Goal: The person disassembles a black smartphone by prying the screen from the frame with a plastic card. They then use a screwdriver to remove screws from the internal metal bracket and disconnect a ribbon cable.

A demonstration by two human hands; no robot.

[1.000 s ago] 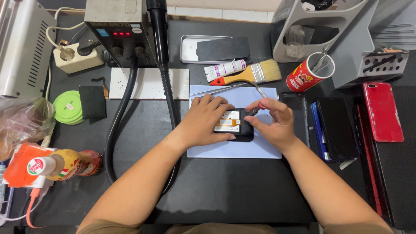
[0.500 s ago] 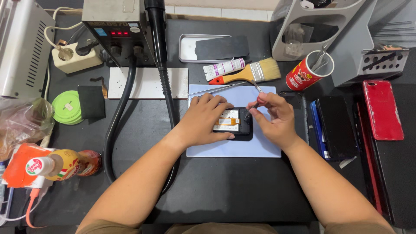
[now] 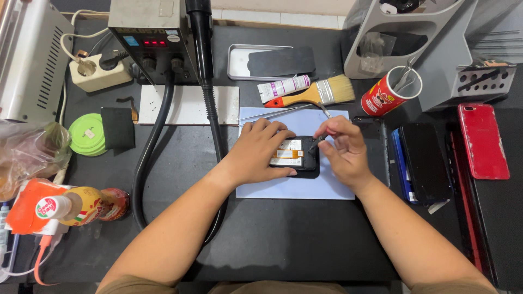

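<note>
Right hand (image 3: pixel 344 154): fingertips pinched on a thin metal tool (image 3: pixel 321 130), likely tweezers, hard to confirm at this size. Tip down at the right edge of the opened phone (image 3: pixel 297 156), beside the orange-and-white part inside.

Left hand (image 3: pixel 260 152): fingers pressed flat and close together over the phone's left half, pinning it down. Nothing gripped, just clamping by pressure.

Phone directly under both sets of fingers, flat on a pale blue mat (image 3: pixel 283 188), mat on the black bench (image 3: pixel 261 239).

Just beyond the fingertips: loose tweezers (image 3: pixel 272 112) on the mat's far edge, then a paintbrush (image 3: pixel 318 93) and a small white tube (image 3: pixel 283 86). Further out, metal tray (image 3: pixel 239 57) and hot-air station (image 3: pixel 150 38), its hose (image 3: pixel 210 109) running down close past the left wrist. Right of the right hand: stacked dark phones (image 3: pixel 422 160), red phone (image 3: pixel 482 140), red cup (image 3: pixel 388 95) with tools in it.

Risks, judged from the pose:
- Tool tip slipping off the edge, gouging a flex or the cell; cause would be side load on a narrow pinch.
- Phone skating on the mat if left-hand pressure eases.
- Left forearm catching the hose, jolting the hold.
</note>
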